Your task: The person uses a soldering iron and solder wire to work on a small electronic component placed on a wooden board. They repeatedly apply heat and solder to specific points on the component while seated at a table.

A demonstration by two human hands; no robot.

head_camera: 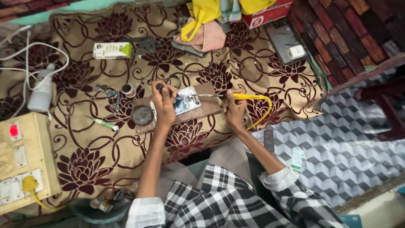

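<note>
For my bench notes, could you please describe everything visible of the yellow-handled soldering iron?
The yellow-handled soldering iron lies nearly level in the right hand, its thin metal tip pointing left at the opened phone on the brown wooden board. Its handle looks plastic. A yellow cord runs from its rear, curving down over the flowered brown cloth. Whether the tip touches the phone cannot be told.

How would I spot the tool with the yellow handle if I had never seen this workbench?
Start at the floral brown cloth over the bench, then find the wooden board at its middle, where an opened phone lies. The soldering iron is in the right hand, its metal tip reaching toward the phone. Its bright yellow handle and matching yellow cord set it apart.
</note>
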